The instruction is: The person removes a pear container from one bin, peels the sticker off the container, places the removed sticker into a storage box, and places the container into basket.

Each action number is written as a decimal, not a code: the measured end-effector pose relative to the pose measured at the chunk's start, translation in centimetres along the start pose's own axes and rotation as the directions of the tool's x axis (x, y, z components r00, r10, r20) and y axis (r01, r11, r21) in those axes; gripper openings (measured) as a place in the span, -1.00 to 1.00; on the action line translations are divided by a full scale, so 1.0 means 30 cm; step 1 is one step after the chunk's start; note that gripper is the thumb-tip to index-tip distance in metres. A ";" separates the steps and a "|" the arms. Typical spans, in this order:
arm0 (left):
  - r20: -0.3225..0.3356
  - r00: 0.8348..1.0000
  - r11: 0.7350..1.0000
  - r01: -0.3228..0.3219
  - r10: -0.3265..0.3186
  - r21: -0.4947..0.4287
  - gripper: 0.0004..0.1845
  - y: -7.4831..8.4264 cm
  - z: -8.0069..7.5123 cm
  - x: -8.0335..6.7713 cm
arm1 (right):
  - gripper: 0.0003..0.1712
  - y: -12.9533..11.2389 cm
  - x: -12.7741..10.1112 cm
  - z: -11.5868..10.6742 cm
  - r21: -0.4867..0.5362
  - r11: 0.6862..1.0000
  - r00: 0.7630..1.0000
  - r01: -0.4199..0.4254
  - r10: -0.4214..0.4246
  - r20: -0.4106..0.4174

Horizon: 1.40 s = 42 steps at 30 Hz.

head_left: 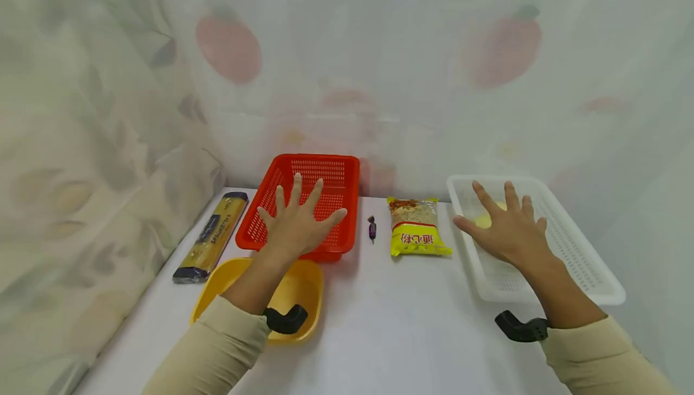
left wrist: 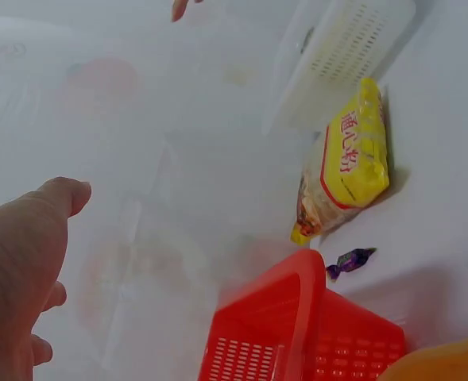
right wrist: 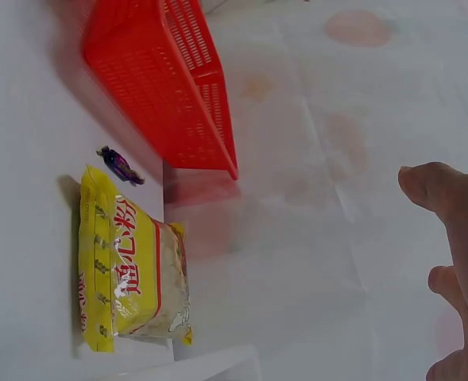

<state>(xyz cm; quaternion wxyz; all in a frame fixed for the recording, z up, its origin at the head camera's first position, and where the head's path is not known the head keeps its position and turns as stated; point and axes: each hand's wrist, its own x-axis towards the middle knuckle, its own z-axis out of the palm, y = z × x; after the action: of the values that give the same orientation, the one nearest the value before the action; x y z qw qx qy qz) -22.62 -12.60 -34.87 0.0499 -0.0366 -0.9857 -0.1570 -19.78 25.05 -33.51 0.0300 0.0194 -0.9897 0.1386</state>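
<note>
My left hand [head_left: 295, 226] is held with fingers spread over the red basket [head_left: 351, 202], holding nothing. Its forearm crosses above the yellow basin [head_left: 303, 286]. On the other side my right hand [head_left: 509, 232], also spread and holding nothing, hovers over the white basket [head_left: 580, 250]. A pale yellow item [head_left: 482, 221] in that basket is partly hidden behind the right hand. Between the baskets lie a purple wrapped candy [head_left: 372, 229] and a yellow bag of macaroni [head_left: 416, 226]. The left wrist view shows the bag [left wrist: 349, 159] beside the candy [left wrist: 350, 260].
A long pack of spaghetti [head_left: 212, 238] lies along the table's left edge. A patterned curtain [head_left: 412, 82] hangs behind the table [head_left: 390, 323] and down its left side. Each wrist wears a black camera mount [head_left: 285, 319].
</note>
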 end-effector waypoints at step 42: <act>-0.155 0.971 0.971 -0.203 0.183 -0.125 -0.06 0.314 0.150 -0.117 | 0.04 0.220 -0.074 -0.069 0.107 0.990 0.994 0.092 -0.085 -0.070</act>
<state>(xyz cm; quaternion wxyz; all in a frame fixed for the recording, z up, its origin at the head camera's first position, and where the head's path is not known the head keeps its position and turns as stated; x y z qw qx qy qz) -18.70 -2.46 -36.63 0.1324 -0.1245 -0.9579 -0.2222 -17.77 32.03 -33.46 0.0671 0.0604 -0.9772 0.1922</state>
